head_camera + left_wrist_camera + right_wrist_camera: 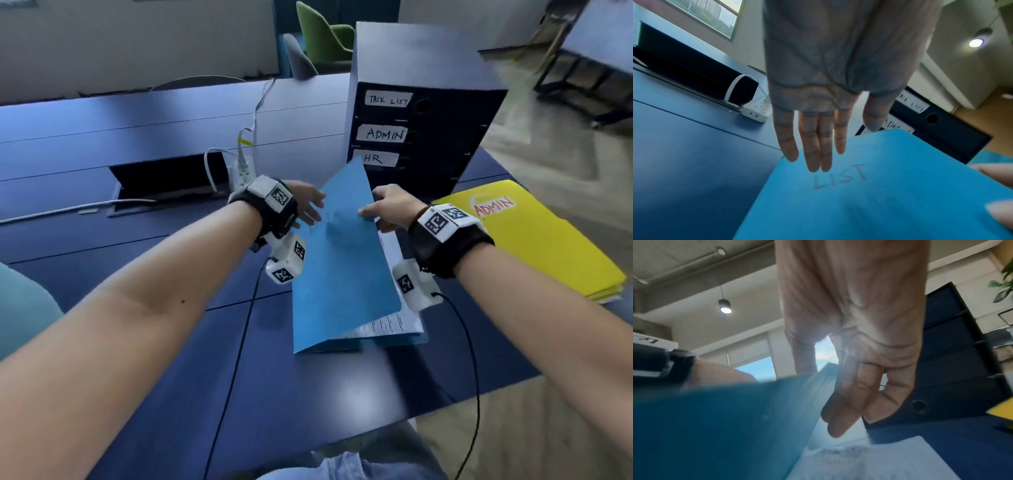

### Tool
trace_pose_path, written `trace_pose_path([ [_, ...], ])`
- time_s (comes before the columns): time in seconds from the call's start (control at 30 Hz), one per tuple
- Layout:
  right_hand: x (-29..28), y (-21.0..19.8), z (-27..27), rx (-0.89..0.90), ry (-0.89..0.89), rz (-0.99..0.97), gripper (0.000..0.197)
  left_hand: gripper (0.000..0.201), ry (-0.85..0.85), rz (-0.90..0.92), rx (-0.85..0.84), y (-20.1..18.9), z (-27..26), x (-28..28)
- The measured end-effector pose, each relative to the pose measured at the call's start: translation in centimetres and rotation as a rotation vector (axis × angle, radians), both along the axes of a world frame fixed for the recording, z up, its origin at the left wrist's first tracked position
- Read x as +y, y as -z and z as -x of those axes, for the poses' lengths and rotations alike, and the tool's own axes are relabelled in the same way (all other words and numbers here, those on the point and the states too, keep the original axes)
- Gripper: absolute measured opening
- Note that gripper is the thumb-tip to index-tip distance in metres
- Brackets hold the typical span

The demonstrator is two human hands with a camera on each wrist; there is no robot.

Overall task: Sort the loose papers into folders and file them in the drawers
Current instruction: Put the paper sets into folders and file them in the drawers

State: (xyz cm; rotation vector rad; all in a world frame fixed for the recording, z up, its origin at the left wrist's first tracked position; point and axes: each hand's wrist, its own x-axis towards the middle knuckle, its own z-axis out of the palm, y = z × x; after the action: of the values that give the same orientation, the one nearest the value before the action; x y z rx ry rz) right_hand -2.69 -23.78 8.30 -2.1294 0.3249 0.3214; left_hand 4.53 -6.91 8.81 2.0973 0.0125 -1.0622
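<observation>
A blue folder (342, 274) (859, 203) (725, 426) lies on the dark blue desk (154, 325) with its front cover raised at an angle. The word LIST shows faintly on the cover. White printed papers (387, 325) (879, 464) lie inside on the back cover. My left hand (308, 205) (818, 146) has straight fingers against the cover's upper left part. My right hand (387, 205) (849, 402) pinches the cover's right edge, thumb on top and fingers underneath. Behind stands a dark drawer unit (428, 137) (941, 129) (951, 369) labelled TASK LIST, ADMIN and HR, its drawers closed.
A yellow folder (534, 246) (1001, 408) marked ADMIN lies to the right by the desk's edge. A white power strip (241, 171) (756, 112) with cables sits beside an open cable hatch (164, 174) at the back left. Wrist-camera cables hang off the front edge.
</observation>
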Motion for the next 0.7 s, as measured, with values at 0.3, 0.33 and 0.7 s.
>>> trace_pose_path([
  [0.3,-4.6,6.7,2.4,0.185,0.122,0.263,0.036,0.045,-0.059,-0.289,-0.122,7.5,-0.4,2.4],
  [0.33,-4.7,7.3,2.5,0.21,0.125,0.301,0.037,0.045,-0.035,-0.319,-0.102,8.3,-0.4,2.6],
  [0.7,-5.3,11.5,1.4,0.246,0.131,0.377,0.025,0.038,0.163,-0.506,-0.145,14.6,-3.5,2.4],
])
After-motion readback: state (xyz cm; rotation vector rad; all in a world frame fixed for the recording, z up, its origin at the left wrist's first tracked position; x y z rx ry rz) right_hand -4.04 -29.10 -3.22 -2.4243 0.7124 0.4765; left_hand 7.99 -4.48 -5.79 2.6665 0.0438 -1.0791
